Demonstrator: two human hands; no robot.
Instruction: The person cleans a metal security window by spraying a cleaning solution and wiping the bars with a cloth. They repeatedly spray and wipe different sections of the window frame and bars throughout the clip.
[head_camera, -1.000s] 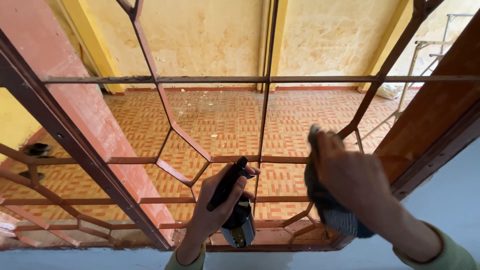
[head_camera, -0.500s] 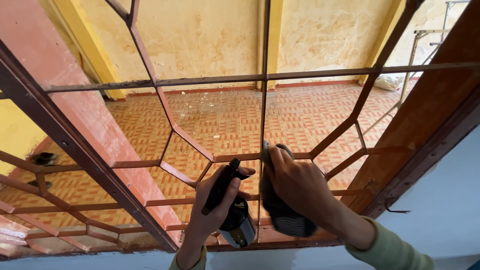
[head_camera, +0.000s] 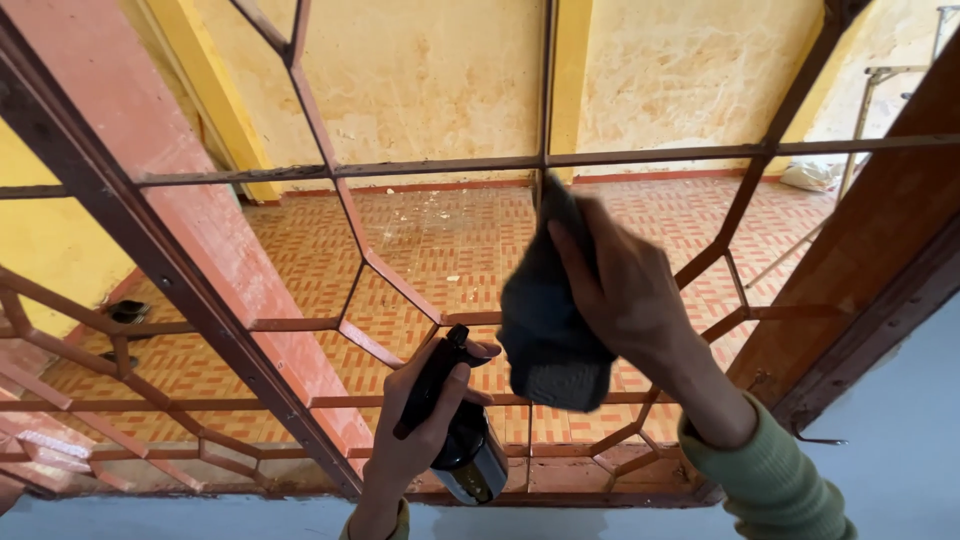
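Against window grille (head_camera: 450, 165): right hand (head_camera: 625, 290) grips cloth (head_camera: 545, 315) (dark).

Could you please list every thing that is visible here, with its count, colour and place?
spray bottle: 1, black, low centre, held in the left hand
cloth: 1, dark grey, centre, pressed on the grille
window grille: 1, rusty red-brown bars, across the whole view
floor tiles: many, orange and cream, beyond the grille
wall: 1, stained yellow, far side
trestle: 1, pale metal, upper right
left hand: 1, grip closed on the spray bottle
right hand: 1, green sleeve, grip on the cloth
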